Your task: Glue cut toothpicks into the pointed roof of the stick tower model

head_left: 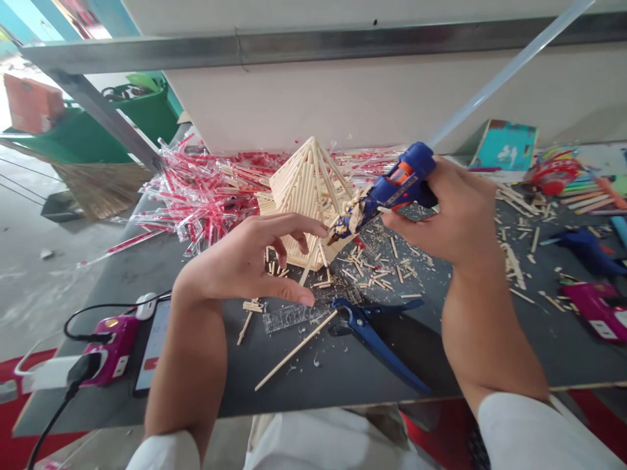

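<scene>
My right hand [460,212] is wrapped round a blue hot glue gun [399,179]. A long clear glue stick [509,72] sticks out of its back, and its nozzle, crusted with glue and wood bits, points down left. My left hand [249,258] spans a thin wooden stick [312,262] between index fingertip and thumb, close to the nozzle. Just behind stands a pointed model [298,176] built of wooden sticks, its lower part partly hidden by my left hand. Below lie a clear ruler [289,318], a blue-handled cutter [377,339] and a loose long stick [294,352].
Red and clear plastic wrappers [191,189] are heaped at the back left. Wood offcuts [377,267] litter the dark table [274,398]. A phone [153,349] and purple power adapter [112,346] with cables are at left. Another blue glue gun [590,251] lies at right.
</scene>
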A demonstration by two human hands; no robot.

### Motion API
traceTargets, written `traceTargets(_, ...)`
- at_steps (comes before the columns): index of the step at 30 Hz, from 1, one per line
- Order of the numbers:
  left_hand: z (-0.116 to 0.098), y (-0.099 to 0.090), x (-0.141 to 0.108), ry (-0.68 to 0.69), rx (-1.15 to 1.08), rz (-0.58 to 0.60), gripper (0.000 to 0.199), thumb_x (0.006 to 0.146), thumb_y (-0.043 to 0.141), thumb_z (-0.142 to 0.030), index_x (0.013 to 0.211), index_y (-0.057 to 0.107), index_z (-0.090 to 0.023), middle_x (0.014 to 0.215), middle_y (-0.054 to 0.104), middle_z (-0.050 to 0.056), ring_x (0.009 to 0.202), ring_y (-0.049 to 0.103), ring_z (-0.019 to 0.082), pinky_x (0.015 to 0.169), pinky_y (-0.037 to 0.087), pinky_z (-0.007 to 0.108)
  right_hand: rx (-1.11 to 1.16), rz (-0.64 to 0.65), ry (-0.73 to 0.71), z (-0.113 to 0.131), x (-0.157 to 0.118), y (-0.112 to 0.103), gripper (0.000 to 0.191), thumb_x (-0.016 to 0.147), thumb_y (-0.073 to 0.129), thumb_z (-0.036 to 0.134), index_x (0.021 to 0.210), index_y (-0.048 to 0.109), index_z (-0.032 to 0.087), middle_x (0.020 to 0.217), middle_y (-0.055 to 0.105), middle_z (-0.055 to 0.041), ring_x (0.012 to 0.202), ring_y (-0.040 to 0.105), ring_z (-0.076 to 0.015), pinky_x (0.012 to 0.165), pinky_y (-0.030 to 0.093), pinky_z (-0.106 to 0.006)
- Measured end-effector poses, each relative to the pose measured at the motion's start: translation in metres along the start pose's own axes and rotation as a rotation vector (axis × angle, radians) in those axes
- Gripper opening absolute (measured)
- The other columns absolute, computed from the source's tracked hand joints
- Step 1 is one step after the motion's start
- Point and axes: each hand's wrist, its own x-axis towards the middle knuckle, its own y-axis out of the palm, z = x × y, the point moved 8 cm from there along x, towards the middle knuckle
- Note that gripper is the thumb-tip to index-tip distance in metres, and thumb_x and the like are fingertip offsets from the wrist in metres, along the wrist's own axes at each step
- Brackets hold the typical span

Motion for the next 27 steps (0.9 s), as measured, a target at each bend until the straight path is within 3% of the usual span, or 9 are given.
traceTargets(7,0.006,0.000,-0.003,-0.040,0.002,0.056,0.071,0.073,0.093,-0.042,0.137,0.066,-0.026,0.143,0.065,0.011,0.100,0.072,0.020,0.074,0.062,0.026,-0.024,0.054,0.018,0.001,0.000,0.004,0.046,0.089,0.061,0.051,0.129,0.060,0.028,0.122,0.072,-0.0083,0.116,0.069,-0.0332,0.101,0.055,-0.047)
traceTargets(13,0.007,0.003,-0.002,-0.018,-0.025,0.084,0.070,0.074,0.093,-0.039,0.137,0.067,-0.025,0.141,0.067,0.011,0.099,0.073,0.020,0.070,0.062,0.024,-0.057,-0.093,-0.029,0.005,0.000,-0.004,0.037,0.086,0.064,0.049,0.112,0.065,0.023,0.098,0.074,-0.0075,0.093,0.073,-0.0275,0.085,0.057,-0.039)
traceTargets(19,0.005,0.002,0.000,0.064,-0.077,0.091,0.070,0.072,0.095,-0.036,0.135,0.067,-0.023,0.142,0.066,0.013,0.100,0.072,0.019,0.072,0.062,0.024,-0.026,-0.406,-0.304,0.018,-0.006,-0.014,0.036,0.082,0.067,0.045,0.107,0.062,0.020,0.083,0.069,-0.0002,0.074,0.070,-0.0185,0.067,0.055,-0.029)
traceTargets(27,0.010,0.001,0.001,0.076,-0.183,0.105,0.069,0.071,0.095,-0.036,0.133,0.068,-0.024,0.145,0.062,0.014,0.110,0.070,0.024,0.077,0.062,0.028,-0.006,-0.407,-0.334,0.024,-0.006,-0.014,0.033,0.081,0.067,0.037,0.107,0.063,0.018,0.081,0.066,0.0000,0.071,0.068,-0.0167,0.064,0.053,-0.026)
